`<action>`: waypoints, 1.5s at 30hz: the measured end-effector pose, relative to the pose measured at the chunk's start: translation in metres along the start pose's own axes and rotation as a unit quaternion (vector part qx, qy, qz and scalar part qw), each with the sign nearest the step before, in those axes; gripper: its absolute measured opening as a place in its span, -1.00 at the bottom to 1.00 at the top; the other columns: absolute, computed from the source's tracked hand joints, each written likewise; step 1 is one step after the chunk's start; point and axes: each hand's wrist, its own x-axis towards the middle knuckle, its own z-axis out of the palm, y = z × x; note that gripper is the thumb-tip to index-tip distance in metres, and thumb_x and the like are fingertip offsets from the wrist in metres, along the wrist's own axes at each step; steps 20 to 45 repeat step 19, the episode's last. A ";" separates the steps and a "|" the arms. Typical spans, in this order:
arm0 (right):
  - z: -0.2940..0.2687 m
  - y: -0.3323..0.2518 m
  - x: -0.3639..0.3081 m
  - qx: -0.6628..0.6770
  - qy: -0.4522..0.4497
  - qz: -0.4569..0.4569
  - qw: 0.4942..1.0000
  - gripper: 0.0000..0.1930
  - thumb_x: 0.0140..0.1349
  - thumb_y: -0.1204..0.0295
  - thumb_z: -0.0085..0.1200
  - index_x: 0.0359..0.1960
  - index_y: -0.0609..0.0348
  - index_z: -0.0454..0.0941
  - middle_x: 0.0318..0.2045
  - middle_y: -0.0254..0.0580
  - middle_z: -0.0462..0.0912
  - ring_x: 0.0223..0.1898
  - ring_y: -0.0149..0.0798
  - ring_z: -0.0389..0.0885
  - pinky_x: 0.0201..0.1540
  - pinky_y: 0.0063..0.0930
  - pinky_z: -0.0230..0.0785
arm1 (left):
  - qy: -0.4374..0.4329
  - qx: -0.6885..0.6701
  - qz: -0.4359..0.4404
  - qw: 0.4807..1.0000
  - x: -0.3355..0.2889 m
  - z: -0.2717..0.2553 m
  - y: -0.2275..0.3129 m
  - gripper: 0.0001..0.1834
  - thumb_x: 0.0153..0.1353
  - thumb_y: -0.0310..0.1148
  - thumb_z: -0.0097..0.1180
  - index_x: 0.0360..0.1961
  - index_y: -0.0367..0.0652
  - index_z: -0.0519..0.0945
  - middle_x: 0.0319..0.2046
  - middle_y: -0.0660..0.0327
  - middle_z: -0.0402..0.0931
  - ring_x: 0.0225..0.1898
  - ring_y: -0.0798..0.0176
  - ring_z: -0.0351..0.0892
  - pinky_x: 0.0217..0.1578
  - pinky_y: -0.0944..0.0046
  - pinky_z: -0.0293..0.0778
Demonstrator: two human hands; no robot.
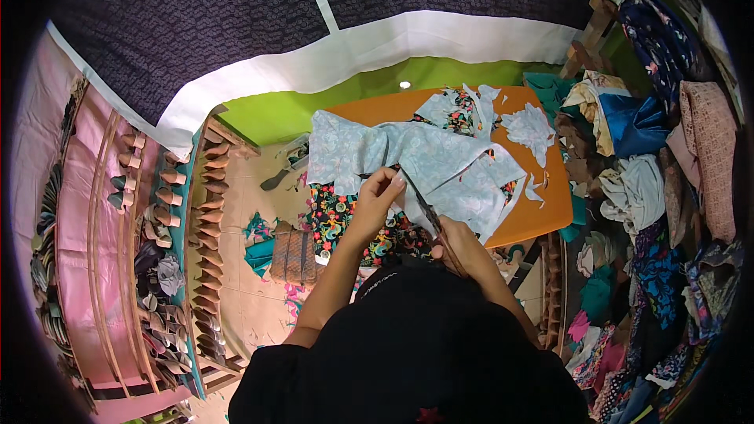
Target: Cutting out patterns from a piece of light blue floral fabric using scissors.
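Observation:
A large floral fabric (400, 145) lies across the orange table (550, 208). Its pale blue-grey reverse is mostly uppermost, and a black side with a bright print (334, 208) hangs toward me. My left hand (377, 202) pinches the fabric near the middle, thumb and fingers together. In my right hand (461, 247) are dark scissors (424, 208), pointing up and to the left with the tip beside the left fingers. Whether the blades are apart is hard to make out. Cut scraps (530, 129) of the same fabric lie at the table's far right.
Wooden racks with rows of brown shoe lasts (210, 247) stand on the left. Heaped fabrics (636, 188) fill the right side. Beyond the table hangs a dark patterned curtain (236, 31) with a white border. A brown bundle (292, 255) and scraps lie on the tiled floor.

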 end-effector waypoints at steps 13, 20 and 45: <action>-0.006 0.016 -0.001 0.340 -0.153 0.081 0.924 -0.71 -0.01 0.35 0.09 -0.31 0.18 0.30 -0.50 -0.43 0.30 -0.52 -0.55 0.25 -0.50 -0.70 0.16 | 0.005 -0.115 -0.060 0.991 -0.007 0.005 0.007 -0.84 0.14 -0.40 -0.03 -0.54 -0.13 0.30 -0.69 0.46 0.19 -0.69 0.64 0.08 -0.71 0.60 -0.03; -0.005 0.021 0.003 0.243 -0.158 0.080 0.954 -0.75 -0.01 0.42 0.05 -0.30 0.19 0.30 -0.49 -0.38 0.33 -0.43 -0.53 0.29 -0.41 -0.66 0.20 | 0.005 -0.044 -0.062 0.997 -0.014 0.007 0.015 -0.87 0.07 -0.45 0.06 -0.45 -0.19 0.34 -0.53 0.34 0.43 -0.59 0.61 0.29 -0.63 0.62 0.13; -0.005 0.021 0.003 0.243 -0.158 0.080 0.954 -0.75 -0.01 0.42 0.05 -0.30 0.19 0.30 -0.49 -0.38 0.33 -0.43 -0.53 0.29 -0.41 -0.66 0.20 | 0.005 -0.044 -0.062 0.997 -0.014 0.007 0.015 -0.87 0.07 -0.45 0.06 -0.45 -0.19 0.34 -0.53 0.34 0.43 -0.59 0.61 0.29 -0.63 0.62 0.13</action>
